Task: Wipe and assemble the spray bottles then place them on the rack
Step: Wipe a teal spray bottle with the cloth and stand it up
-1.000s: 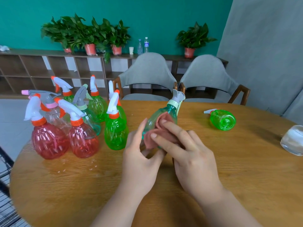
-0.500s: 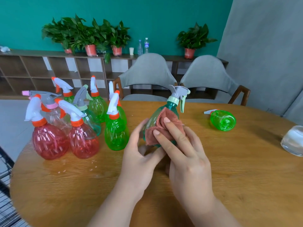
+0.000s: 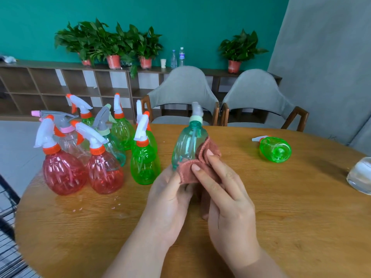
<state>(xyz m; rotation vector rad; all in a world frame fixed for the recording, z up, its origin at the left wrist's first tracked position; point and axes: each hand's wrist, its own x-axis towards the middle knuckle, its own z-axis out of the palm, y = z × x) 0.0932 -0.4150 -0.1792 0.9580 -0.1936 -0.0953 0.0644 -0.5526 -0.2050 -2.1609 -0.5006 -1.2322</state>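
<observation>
A teal spray bottle point(image 3: 187, 145) with a grey trigger head stands nearly upright above the round wooden table point(image 3: 281, 217), at its middle. My left hand point(image 3: 170, 195) grips its base from the left. My right hand point(image 3: 226, 199) presses a pink cloth point(image 3: 200, 163) against the bottle's lower right side, fingers curled over the cloth. A green spray bottle point(image 3: 276, 149) lies on its side at the right. Several assembled red, green and clear spray bottles point(image 3: 100, 149) stand grouped at the left.
A clear glass object point(image 3: 360, 175) sits at the table's right edge. Two grey chairs point(image 3: 255, 95) stand behind the table. A black wire rack point(image 3: 8, 227) shows at the lower left. Small pink crumbs point(image 3: 96, 206) lie before the red bottles.
The teal bottle has been raised from tilted to nearly upright and turned. The cloth slid lower down its right side, uncovering more of the bottle's body.
</observation>
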